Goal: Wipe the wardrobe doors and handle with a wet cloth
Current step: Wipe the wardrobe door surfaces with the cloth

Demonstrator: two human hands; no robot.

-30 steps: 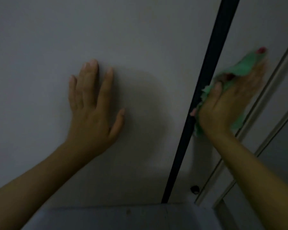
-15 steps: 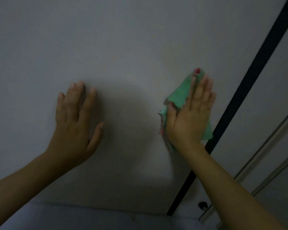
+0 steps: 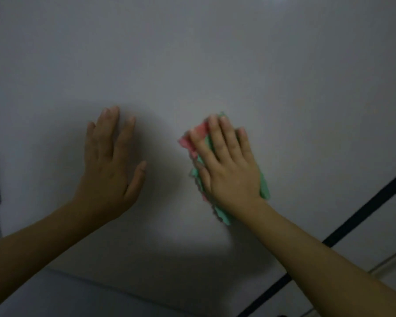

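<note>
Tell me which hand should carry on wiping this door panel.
Right. The right hand already presses the green and pink cloth flat against the door panel. The left hand rests bare on the panel beside it, likely only bracing.

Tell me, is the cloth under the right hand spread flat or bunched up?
Mostly flat. The cloth lies pressed against the wardrobe door under the straight fingers of the right hand; whether it is folded in layers, I cannot tell.
</note>
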